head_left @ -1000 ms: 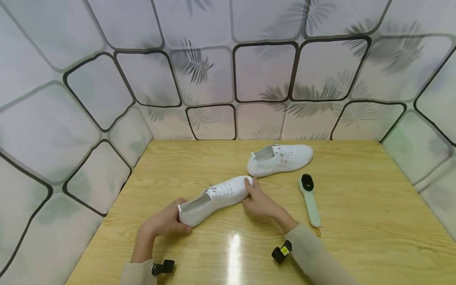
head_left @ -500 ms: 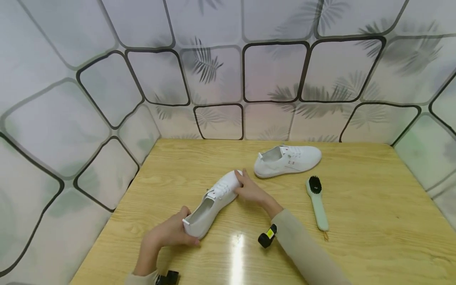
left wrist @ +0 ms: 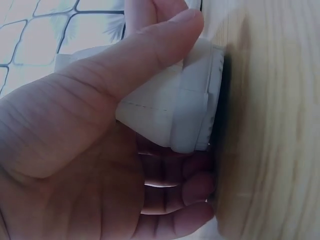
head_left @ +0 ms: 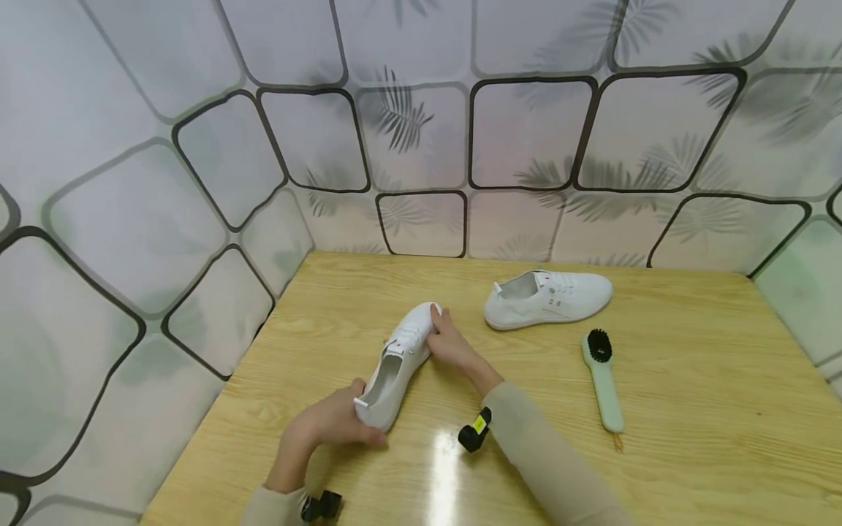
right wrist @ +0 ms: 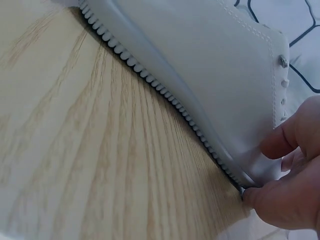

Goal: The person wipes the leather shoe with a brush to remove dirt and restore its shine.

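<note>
A white lace-up shoe [head_left: 401, 365] lies on the table between both hands, its toe pointing away and slightly right. My left hand [head_left: 335, 418] grips the heel, thumb on the near side and fingers round the other; the left wrist view shows the heel [left wrist: 192, 100] with the sole close to the wood. At the toe, my right hand [head_left: 454, 343] pinches the front of the shoe. In the right wrist view the ridged sole edge rests along the table, with thumb and fingers [right wrist: 285, 200] at the toe end.
A second white shoe [head_left: 552, 301] lies farther back, toe to the right. Right of the hands is a pale green brush [head_left: 605, 387] with black bristles. The wooden table [head_left: 710, 409] meets a patterned wall covering [head_left: 421, 168] at the back and sides.
Both hands have turned the held shoe counterclockwise, its toe swinging left and away from the other shoe. The whole scene has shifted right in the head view.
</note>
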`<control>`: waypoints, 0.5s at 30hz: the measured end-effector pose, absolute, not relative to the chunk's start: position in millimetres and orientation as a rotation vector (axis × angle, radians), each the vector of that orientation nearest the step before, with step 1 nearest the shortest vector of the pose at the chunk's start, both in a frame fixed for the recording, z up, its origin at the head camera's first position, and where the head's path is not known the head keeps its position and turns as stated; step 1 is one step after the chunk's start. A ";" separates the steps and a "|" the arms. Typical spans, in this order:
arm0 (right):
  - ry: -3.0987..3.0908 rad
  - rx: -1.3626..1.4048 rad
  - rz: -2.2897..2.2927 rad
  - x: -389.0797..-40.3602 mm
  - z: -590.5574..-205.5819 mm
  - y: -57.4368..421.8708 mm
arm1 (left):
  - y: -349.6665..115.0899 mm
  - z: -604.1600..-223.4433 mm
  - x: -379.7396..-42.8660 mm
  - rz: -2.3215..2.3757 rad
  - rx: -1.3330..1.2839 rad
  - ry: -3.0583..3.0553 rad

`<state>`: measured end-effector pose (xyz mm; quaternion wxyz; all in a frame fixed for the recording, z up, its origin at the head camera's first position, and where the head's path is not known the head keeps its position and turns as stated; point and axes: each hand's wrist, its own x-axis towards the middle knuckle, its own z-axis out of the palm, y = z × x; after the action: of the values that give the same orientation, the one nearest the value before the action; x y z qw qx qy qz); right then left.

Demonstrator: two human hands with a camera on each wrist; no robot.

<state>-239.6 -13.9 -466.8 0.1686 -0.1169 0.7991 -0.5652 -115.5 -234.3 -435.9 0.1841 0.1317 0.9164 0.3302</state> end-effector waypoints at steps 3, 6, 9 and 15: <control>2.290 -0.351 -1.602 -241.5 -464.3 -19.6 | -235.5 -433.4 -120.6 0.903 0.339 2.603; 2.283 -0.393 -1.609 -242.6 -464.2 -28.6 | -239.7 -433.9 -125.8 0.891 0.300 2.633; 2.264 -0.439 -1.626 -242.7 -465.4 -37.1 | -244.3 -435.7 -134.7 0.881 0.268 2.655; 2.193 -0.577 -1.625 -242.4 -467.0 -52.1 | -254.7 -441.9 -153.4 0.885 0.190 2.677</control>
<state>-242.4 -52.1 -467.0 0.1750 -0.2037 0.7738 -0.5736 -153.4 -254.7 -441.9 0.1574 0.0663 0.9355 0.3093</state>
